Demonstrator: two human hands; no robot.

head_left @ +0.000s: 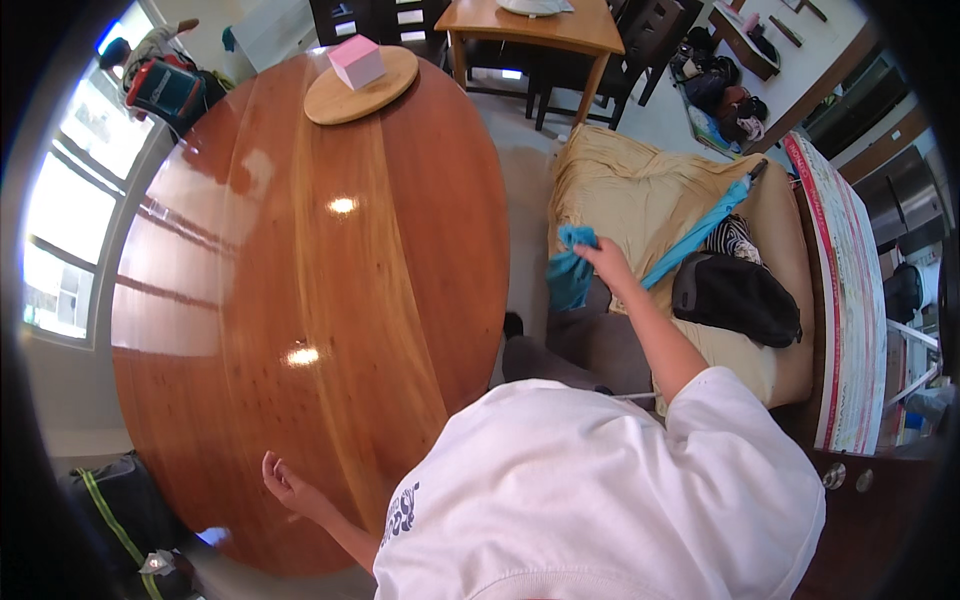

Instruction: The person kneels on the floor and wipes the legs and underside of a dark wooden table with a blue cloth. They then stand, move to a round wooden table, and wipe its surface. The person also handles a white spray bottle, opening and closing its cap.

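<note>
Right hand [608,262] reaches out to the person's right, grip pinching a teal cloth [570,272] that hangs down from the fingers, just off the edge of the round wooden counter [300,300] and over the near end of a tan-covered couch [640,200]. Left hand [283,482] sits low at the counter's near rim, fingers loosely curled, holding nothing, touching or just beside the edge, cannot tell which. On the couch: a blue folded umbrella [700,232], a black bag [735,297], a striped item just above the bag. Far side of the counter: a round wooden board [345,100] with a pink box [356,62] on it. A second wooden table [535,30] stands beyond.
</note>
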